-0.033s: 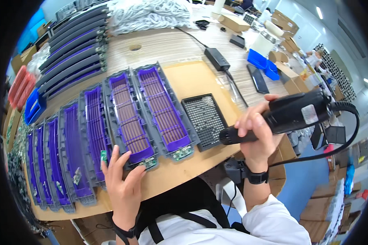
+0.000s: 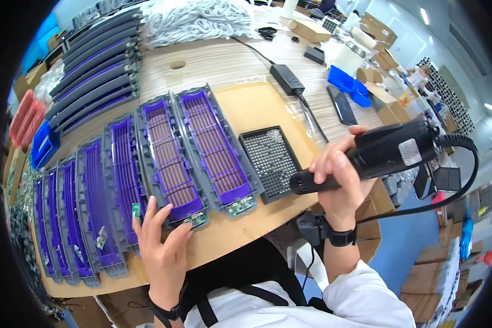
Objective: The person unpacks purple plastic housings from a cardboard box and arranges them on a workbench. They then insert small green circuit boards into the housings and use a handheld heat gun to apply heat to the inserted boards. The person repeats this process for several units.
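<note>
My right hand (image 2: 341, 177) is wrapped round a black corded electric screwdriver (image 2: 393, 150), held level with its nose pointing left. That nose is over the right edge of a black grid tray (image 2: 270, 164) of small metal screws. My left hand (image 2: 161, 240) has its fingers spread at the near end of a grey housing with a purple slatted insert (image 2: 172, 158). The thumb touches or nearly touches the green circuit board (image 2: 198, 220) there. A small green board (image 2: 136, 210) stands by its outer fingertips. To the right lies a similar housing (image 2: 216, 147).
Several more purple-lined housings (image 2: 95, 191) lie leftward, with stacked grey ones (image 2: 95, 71) behind. White cables (image 2: 199, 22) are heaped at the back. A power adapter (image 2: 287, 79), phone (image 2: 341, 105) and blue bins (image 2: 349, 85) are at the right. The tool's cable (image 2: 470, 180) loops down.
</note>
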Tool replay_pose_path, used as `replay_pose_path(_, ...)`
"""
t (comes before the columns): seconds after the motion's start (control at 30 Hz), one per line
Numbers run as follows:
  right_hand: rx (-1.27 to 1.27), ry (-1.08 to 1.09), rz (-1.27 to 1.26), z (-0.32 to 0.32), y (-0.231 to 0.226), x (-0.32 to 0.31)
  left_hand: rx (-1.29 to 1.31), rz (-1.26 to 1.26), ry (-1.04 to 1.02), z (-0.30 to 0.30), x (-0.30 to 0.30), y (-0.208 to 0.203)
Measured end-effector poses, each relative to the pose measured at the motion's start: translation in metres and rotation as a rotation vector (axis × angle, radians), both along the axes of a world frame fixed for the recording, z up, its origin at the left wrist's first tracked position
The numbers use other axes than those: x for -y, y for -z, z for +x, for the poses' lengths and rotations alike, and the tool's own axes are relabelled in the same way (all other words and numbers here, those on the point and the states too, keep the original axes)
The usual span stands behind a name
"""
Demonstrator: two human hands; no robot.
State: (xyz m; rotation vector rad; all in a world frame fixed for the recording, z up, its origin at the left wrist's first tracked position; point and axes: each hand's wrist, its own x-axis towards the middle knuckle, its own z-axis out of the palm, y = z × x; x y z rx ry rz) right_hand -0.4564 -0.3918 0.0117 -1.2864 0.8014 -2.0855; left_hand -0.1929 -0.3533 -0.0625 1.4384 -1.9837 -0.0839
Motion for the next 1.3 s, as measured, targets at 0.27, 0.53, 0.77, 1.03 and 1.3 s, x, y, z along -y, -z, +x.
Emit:
replay_pose_path(0.27, -0.172, 0.097, 0.169, -0.005, 0.005, 0.003, -0.007, 0.025, 0.01, -0.004, -0.001, -0.002)
replay_pose_path(0.53, -0.186, 0.107, 0.188, -0.007, 0.009, 0.005, 0.003, 0.018, 0.009, -0.001, -0.001, 0.0)
replay_pose_path(0.77, -0.155, 0.102, 0.195, -0.005, 0.01, 0.006, -0.004, 0.029, 0.002, -0.002, -0.001, 0.001)
replay_pose_path(1.03, -0.103, 0.024, 0.097, -0.008, 0.013, 0.005, -0.056, 0.035, 0.011, 0.0, -0.002, -0.002)
replay_pose_path(1.3, -0.105, -0.102, -0.093, 0.034, -0.015, -0.016, -0.107, 0.014, 0.055, 0.005, 0.002, 0.002)
